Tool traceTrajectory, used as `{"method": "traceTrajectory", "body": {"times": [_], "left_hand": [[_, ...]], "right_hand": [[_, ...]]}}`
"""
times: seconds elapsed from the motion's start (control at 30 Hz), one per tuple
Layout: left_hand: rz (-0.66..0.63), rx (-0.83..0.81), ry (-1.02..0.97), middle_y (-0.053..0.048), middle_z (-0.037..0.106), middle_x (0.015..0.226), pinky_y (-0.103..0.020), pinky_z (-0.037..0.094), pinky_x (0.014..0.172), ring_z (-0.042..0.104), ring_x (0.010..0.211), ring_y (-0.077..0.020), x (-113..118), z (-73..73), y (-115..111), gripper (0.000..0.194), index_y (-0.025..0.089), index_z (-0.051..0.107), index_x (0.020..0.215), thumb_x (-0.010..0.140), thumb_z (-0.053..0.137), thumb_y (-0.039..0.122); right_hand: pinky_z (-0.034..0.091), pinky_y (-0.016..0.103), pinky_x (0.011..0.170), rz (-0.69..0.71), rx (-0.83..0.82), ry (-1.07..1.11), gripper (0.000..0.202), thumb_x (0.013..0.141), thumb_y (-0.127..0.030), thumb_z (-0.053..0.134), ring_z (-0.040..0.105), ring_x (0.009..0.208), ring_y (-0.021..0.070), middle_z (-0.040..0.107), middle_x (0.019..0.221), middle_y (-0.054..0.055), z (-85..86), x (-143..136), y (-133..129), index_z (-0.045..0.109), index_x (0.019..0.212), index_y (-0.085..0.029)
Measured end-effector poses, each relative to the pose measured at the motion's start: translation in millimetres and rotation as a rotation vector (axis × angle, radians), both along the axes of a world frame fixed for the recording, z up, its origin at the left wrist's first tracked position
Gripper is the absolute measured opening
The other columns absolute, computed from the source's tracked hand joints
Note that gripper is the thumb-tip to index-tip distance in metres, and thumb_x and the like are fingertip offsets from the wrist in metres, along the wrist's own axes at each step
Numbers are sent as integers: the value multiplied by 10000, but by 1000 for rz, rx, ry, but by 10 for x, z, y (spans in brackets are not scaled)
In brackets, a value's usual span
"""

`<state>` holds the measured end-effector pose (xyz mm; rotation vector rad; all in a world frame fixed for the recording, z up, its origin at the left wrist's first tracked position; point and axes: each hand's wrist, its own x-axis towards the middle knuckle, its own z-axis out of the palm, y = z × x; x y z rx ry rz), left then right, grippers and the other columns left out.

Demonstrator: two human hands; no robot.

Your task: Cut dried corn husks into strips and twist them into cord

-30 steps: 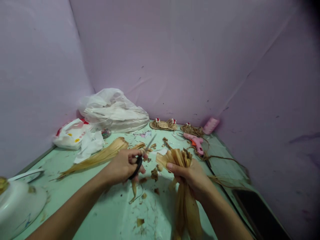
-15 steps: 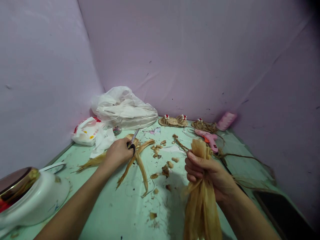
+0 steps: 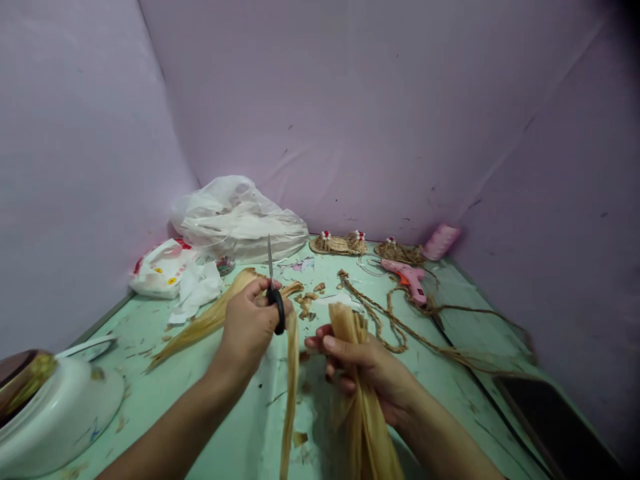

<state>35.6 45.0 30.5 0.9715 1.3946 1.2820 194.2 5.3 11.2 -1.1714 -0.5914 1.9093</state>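
Observation:
My left hand is closed on scissors with black handles, their blades pointing up and away. A long dried plant strip hangs down from the same fingers. In my right hand is a bundle of dried tan plant strips, pinched near its trimmed upper end, with the lengths falling toward me. Some fingers of that hand are stretched toward the left. Behind my left wrist lies another dried sheaf on the green tabletop.
Dried scraps litter the middle. A braided cord lies at right, near a pink glue gun and pink thread spool. Woven soles, a plastic bag and a tissue pack sit behind; a white pot stands left.
My left hand has lifted the scissors and a strip off the table and moved right. My right hand has moved left with its bundle, uncovering the braided cord.

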Motion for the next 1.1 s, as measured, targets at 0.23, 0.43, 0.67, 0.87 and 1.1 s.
{"method": "traceTrajectory", "body": {"times": [0.23, 0.43, 0.67, 0.87, 1.1], "left_hand": [[-101, 40, -11, 55, 564, 540, -164, 384, 421, 506, 459, -84, 210, -82, -214, 402, 178, 480, 871, 551, 709, 262], [-471, -26, 144, -17, 622, 604, -192, 366, 420, 561, 485, -125, -34, 6, -89, 368, 157, 523, 896, 650, 633, 406], [-905, -206, 154, -47, 654, 820, -195, 379, 467, 617, 669, -161, -79, 88, -131, 436, 162, 591, 1053, 657, 599, 345], [-899, -236, 51, -81, 671, 808, -198, 377, 441, 629, 644, -180, -102, 88, -114, 528, 126, 582, 1090, 598, 624, 315], [-894, -262, 107, -78, 676, 821, -171, 369, 363, 653, 636, -197, -124, 97, -88, 465, 152, 588, 1051, 598, 629, 247]], "right_hand": [[232, 158, 349, 10, 121, -96, 336, 488, -303, 784, 360, 350, 14, 559, 522, -25, -22, -87, -38, 587, 686, -115], [221, 177, 354, -288, 192, -288, 274, 491, -255, 772, 336, 345, 26, 545, 468, -32, 97, 249, 141, 600, 657, -122], [222, 186, 362, -354, 280, -353, 242, 480, -221, 758, 355, 377, 42, 545, 480, -28, 170, 387, 173, 603, 640, -126], [296, 191, 415, -269, 275, -372, 251, 425, -129, 732, 464, 469, 85, 584, 539, -16, 174, 308, 140, 604, 640, -144], [273, 202, 421, -225, 277, -369, 223, 428, -145, 728, 455, 475, 88, 561, 535, -9, 172, 326, 145, 593, 605, -141]]}}
